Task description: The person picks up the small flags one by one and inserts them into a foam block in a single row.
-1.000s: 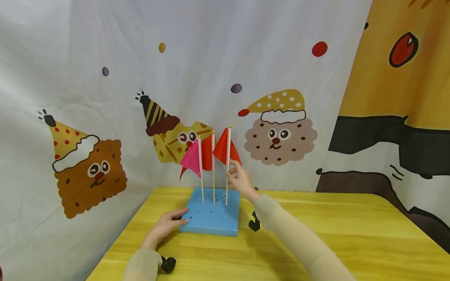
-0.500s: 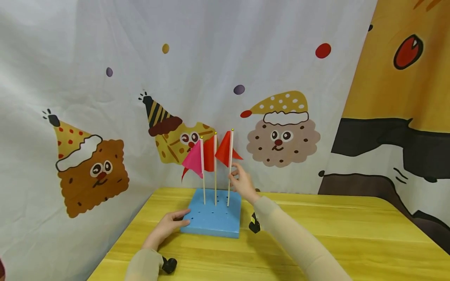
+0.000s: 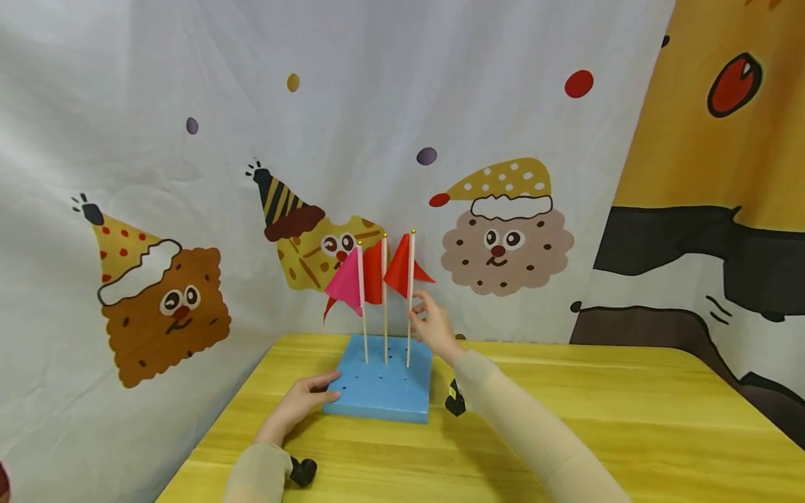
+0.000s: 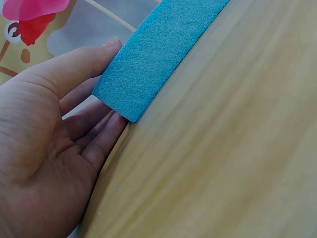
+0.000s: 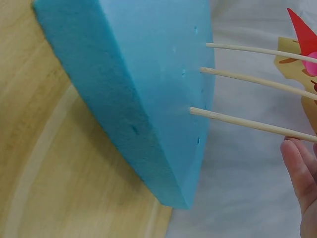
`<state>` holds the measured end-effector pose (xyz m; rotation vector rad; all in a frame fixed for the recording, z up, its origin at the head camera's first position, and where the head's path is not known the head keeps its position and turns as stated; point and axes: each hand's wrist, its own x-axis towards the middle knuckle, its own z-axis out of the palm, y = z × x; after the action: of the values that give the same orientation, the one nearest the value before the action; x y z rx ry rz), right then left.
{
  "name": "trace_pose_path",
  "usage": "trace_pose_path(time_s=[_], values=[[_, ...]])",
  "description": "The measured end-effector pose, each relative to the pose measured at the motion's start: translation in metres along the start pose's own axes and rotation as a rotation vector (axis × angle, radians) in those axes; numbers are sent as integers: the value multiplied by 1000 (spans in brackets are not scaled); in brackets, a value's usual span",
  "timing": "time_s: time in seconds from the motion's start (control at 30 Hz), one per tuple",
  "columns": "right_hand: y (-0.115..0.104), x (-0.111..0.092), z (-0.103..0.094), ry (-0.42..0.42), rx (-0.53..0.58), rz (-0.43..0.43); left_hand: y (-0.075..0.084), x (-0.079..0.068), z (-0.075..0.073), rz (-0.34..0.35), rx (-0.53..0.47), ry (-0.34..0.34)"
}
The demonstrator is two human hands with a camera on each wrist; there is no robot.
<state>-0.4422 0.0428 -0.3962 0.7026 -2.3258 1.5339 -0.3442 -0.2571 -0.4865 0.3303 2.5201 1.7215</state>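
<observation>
A blue foam block (image 3: 377, 402) lies on the table. Three flags on thin wooden sticks rise from it: a pink flag (image 3: 346, 281) on the left, a red flag (image 3: 374, 276) in the middle and another red flag (image 3: 399, 269) on the right. My left hand (image 3: 300, 405) holds the block's left edge, its thumb on top and the other fingers around the side. With its fingertips my right hand (image 3: 435, 328) pinches the right flag's stick (image 5: 237, 120), below the cloth. In the right wrist view, that stick's lower end meets the block; most of the hand is out of frame.
Small holes dot the top of the block, some in front of the sticks. The yellow wood-grain table (image 3: 604, 412) extends to the right. Close behind the block hangs a white curtain (image 3: 352, 126) printed with cartoon figures.
Compared with one second ago, the right red flag stands slightly lower against the block, and its loose red tail has swung up. The left hand stays on the block. The head view shifted a little.
</observation>
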Motion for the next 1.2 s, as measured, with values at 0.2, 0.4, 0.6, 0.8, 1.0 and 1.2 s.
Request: trace_pose_path(time_s=[0.2, 0.4, 0.6, 0.8, 1.0, 1.2], values=[[1, -4, 5, -22, -49, -19, 0, -2, -2, 3, 18, 14], [3, -5, 8, -29, -44, -19, 0, -3, -2, 24, 31, 8], [8, -4, 8, -35, -21, -5, 0, -2, -1, 20, 3, 9], [12, -3, 9, -33, -28, 17, 1, -2, -1, 25, 5, 13], [13, -7, 4, -44, -45, 41, 2, -3, -1, 21, 4, 11], [23, -17, -11, -43, -12, 108, 3, -3, -1, 24, -6, 4]])
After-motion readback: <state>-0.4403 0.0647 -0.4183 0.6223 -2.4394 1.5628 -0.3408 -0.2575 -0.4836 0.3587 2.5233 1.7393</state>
